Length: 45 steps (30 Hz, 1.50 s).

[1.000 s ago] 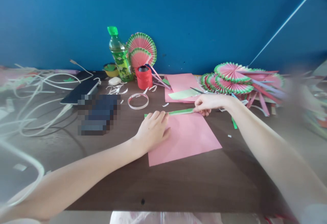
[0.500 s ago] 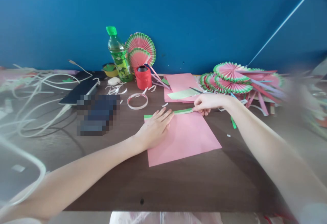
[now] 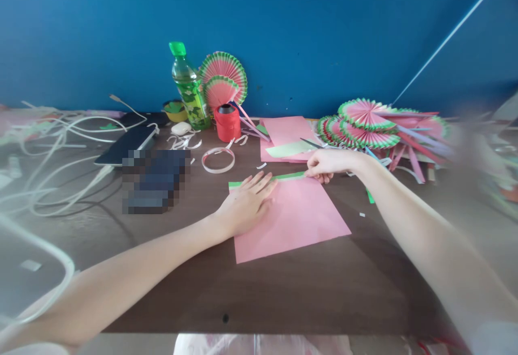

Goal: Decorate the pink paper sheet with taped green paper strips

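A pink paper sheet (image 3: 299, 214) lies on the brown table, a narrow green paper strip (image 3: 289, 176) running along its far edge. My left hand (image 3: 246, 204) rests flat on the sheet's left part, fingers stretched out across the strip. At the far right corner, my right hand (image 3: 321, 165) pinches the end of the strip between thumb and forefinger; its fingertips partly hide that corner. Just beyond my hands are more pink sheets (image 3: 287, 128) with a pale green strip (image 3: 285, 149) on top. A dark pointed blade (image 3: 309, 143) shows behind my right hand.
A roll of tape (image 3: 218, 159), a red container (image 3: 228, 124) and a green-capped bottle (image 3: 188, 93) stand beyond my left hand. Folded paper fans (image 3: 364, 123) are piled at the right. Phone-like devices (image 3: 127, 144) and white cables (image 3: 60, 144) occupy the left.
Both hands keep almost the same places. The pale band showing between the green strip and the pink sheet has become narrower near my right hand.
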### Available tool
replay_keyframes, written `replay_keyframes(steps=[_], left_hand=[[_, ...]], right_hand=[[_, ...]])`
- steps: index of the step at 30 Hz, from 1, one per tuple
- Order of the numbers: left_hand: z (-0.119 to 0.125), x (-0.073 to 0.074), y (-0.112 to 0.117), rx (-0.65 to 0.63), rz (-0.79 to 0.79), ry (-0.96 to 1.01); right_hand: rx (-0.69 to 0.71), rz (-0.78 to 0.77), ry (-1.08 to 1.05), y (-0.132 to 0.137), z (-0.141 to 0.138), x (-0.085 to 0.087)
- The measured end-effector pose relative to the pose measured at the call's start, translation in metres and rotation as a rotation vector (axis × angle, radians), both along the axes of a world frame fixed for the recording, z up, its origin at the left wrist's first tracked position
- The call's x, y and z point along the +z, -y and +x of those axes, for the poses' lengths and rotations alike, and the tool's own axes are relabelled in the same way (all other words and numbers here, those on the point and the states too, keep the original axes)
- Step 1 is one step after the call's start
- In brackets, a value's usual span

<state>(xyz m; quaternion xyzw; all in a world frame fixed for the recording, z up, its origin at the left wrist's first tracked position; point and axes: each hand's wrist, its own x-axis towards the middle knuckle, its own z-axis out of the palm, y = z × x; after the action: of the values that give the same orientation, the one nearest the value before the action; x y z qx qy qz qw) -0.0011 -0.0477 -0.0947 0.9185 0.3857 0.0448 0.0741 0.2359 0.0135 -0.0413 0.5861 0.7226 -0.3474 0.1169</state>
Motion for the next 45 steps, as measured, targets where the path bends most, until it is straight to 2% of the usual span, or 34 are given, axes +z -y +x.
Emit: replay_keyframes(steps=[9,15,19,23,27,32,36,41,43,45], left_hand=[[0.0,-0.001,0.0,-0.002,0.016,-0.012],[-0.001,-0.002,0.0,-0.007,0.036,-0.023],[-0.002,-0.003,-0.001,-0.016,0.049,-0.031],[-0.001,-0.004,-0.001,-0.019,0.049,-0.033],[-0.001,-0.002,-0.001,-0.019,0.045,-0.035],[-0.003,-0.001,-0.001,-0.027,0.044,-0.047],[-0.007,-0.002,-0.004,-0.067,0.053,-0.054],[-0.012,-0.002,-0.008,-0.124,0.04,-0.067],[-0.013,-0.001,-0.009,-0.135,0.028,-0.063],[-0.014,0.001,-0.01,-0.143,0.016,-0.052]], right_hand=[[-0.021,-0.012,0.087,-0.003,0.007,0.0],[-0.05,-0.054,0.06,-0.01,0.027,-0.002],[-0.102,-0.015,0.067,-0.01,0.04,0.001],[-0.044,0.111,0.031,-0.005,0.026,0.004],[0.023,0.211,0.144,-0.001,0.002,-0.001],[-0.025,0.158,0.295,-0.002,0.001,-0.001],[-0.057,0.069,0.308,0.001,0.008,0.006],[0.031,0.187,0.237,0.005,-0.002,0.003],[0.092,0.224,0.26,0.006,-0.008,-0.001],[0.088,0.222,0.306,0.005,-0.011,-0.005]])
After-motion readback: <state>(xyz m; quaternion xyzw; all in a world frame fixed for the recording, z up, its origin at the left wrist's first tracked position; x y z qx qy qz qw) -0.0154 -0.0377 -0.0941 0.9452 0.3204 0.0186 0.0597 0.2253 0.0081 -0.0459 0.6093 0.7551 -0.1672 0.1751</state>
